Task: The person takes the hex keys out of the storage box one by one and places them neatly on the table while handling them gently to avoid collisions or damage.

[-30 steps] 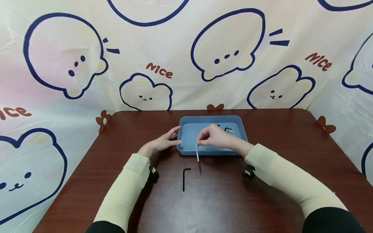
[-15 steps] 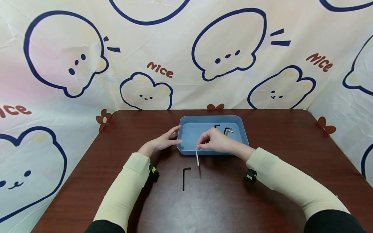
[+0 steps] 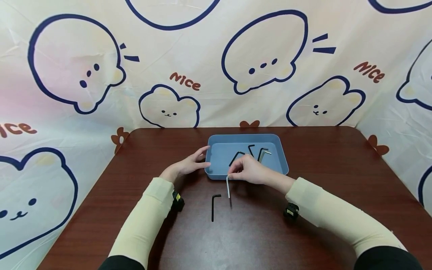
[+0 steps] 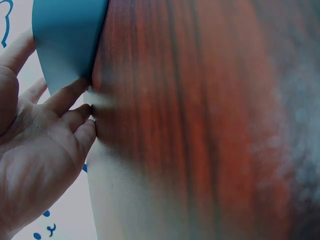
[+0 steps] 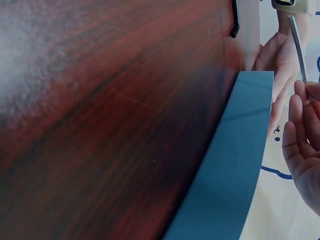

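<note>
My right hand pinches a silver hex key near its bent end, over the front edge of the blue tray. The long arm of the key points down toward the table; the right wrist view shows this silver hex key between thumb and fingertips. My left hand lies against the tray's left side with fingers spread, and in the left wrist view its fingers meet the tray wall. On the table in front of the tray lies a black hex key.
Inside the tray are several more hex keys, among them a black hex key on the left and a silver one on the right. The brown table ends at a printed cloth backdrop.
My right hand has moved toward the front with the silver hex key, from over the tray to its front edge, uncovering more keys inside. My left hand stays put.
</note>
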A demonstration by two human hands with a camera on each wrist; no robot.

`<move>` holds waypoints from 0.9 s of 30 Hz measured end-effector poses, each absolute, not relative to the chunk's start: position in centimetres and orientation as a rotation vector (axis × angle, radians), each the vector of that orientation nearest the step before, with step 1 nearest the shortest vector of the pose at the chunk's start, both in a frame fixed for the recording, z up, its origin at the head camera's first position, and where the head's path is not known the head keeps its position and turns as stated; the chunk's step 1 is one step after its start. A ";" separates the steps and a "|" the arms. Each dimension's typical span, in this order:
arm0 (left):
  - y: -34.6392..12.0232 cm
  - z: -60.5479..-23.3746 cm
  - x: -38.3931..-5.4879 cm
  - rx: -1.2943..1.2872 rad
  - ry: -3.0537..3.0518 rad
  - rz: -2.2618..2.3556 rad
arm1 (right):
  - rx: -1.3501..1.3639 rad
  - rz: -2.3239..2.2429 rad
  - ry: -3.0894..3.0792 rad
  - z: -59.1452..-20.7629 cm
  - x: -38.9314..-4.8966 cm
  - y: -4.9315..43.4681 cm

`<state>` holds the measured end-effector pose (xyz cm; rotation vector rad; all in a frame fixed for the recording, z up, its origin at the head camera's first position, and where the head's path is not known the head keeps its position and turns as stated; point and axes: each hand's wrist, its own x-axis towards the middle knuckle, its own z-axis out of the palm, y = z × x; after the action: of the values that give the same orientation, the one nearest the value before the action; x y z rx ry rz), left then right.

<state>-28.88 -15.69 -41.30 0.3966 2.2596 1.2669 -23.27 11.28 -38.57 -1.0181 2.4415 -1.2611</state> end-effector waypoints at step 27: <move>-15.6 -41.2 -28.9 0.392 2.266 1.256 | -0.999 -1.240 2.424 -39.9 -21.8 10.6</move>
<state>-28.85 -15.55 -41.20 0.3917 2.2663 1.2555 -21.79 10.61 -39.89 -0.9985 2.4235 -1.2403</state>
